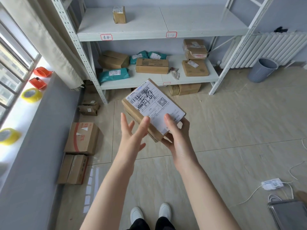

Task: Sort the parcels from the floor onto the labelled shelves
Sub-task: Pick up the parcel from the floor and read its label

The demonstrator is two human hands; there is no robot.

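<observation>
My right hand (176,135) grips a small cardboard parcel (149,103) from below, thumb on its white shipping label with black handwriting. My left hand (132,131) is open, fingers spread, its fingertips touching the parcel's left edge. The white metal shelf rack (93,37) stands ahead. Its upper shelf carries two red-framed labels (106,37) and one small box (119,14). The lower shelf (214,77) holds several cardboard boxes and teal mailer bags. Cardboard parcels (82,138) lie on the floor by the left wall.
A windowsill at left holds yellow tape rolls (31,95) and orange tape dispensers (42,72). A grey bin (262,69) stands by the radiator at right. A white power adapter with cable (271,184) and a metal tray (289,213) lie on the floor at right.
</observation>
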